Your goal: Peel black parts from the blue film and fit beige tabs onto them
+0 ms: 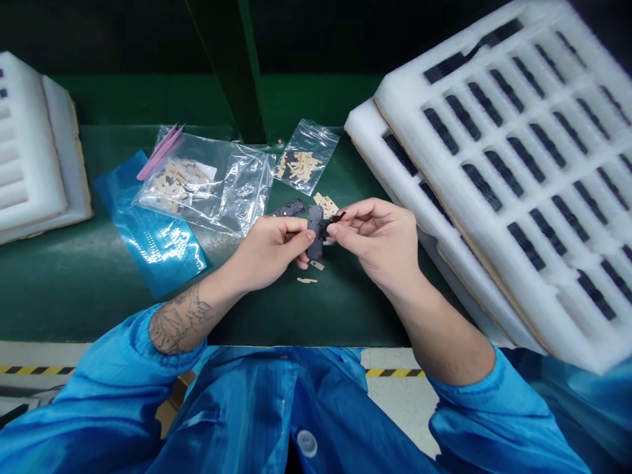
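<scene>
Dark grey flat part, upright, clamped between left hand and right hand, together.

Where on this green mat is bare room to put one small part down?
Bare green mat lies between the forearms, below the left hand and right hand, past two loose tan strips. Behind them it is crowded: plastic bags and the white foam tray.

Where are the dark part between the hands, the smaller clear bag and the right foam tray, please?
Dark part (315, 232), head view, its middle.
Smaller clear bag (307, 158), head view, its centre.
Foam tray (395, 82), head view, its rim.
</scene>
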Action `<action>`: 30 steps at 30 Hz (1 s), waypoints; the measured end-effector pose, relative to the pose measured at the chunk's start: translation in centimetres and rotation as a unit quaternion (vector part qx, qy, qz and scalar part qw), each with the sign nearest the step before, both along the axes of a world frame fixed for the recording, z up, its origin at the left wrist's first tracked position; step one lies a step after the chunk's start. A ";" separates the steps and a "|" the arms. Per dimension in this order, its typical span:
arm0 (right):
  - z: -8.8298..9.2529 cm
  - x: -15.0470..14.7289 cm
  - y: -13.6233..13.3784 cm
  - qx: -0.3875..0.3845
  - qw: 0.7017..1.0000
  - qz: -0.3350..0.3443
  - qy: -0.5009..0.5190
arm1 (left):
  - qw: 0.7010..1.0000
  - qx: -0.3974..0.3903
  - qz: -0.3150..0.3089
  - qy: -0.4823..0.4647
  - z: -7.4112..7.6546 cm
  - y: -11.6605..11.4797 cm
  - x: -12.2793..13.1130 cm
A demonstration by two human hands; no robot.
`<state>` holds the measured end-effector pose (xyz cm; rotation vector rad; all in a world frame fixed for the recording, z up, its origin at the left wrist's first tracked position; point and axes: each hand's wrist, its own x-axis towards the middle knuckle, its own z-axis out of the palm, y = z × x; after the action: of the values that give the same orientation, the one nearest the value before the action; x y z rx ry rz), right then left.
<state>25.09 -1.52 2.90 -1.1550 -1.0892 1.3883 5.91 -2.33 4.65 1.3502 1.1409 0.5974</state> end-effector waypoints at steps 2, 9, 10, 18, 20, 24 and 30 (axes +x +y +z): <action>0.0 -0.1 -0.1 0.006 1.000 0.001 -0.007 | 1.000 -0.001 0.000 -0.003 -0.1 0.0 0.0; -0.1 -0.1 -0.4 0.049 0.998 -0.013 -0.044 | 1.000 0.001 -0.009 -0.005 -0.1 0.1 0.0; -0.2 -0.1 -0.5 0.053 0.997 -0.014 -0.047 | 1.000 0.001 -0.009 -0.006 -0.1 0.1 0.0; -0.4 -0.2 -0.6 0.051 0.996 -0.020 -0.066 | 1.000 -0.001 -0.008 -0.015 0.0 0.0 0.0; -0.3 -0.2 -0.6 0.043 0.997 -0.022 -0.062 | 1.000 0.001 -0.008 -0.014 0.0 0.0 0.0; -0.1 -0.2 -0.5 0.036 0.997 -0.023 -0.058 | 1.000 0.006 -0.011 -0.011 -0.1 0.0 -0.1; -0.1 -0.1 -0.5 0.037 0.998 -0.018 -0.053 | 1.000 0.006 -0.009 -0.011 -0.2 0.0 -0.1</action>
<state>25.03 -2.03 2.84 -1.2001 -1.1797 1.2608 5.84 -2.31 4.49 1.3605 1.1066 0.6061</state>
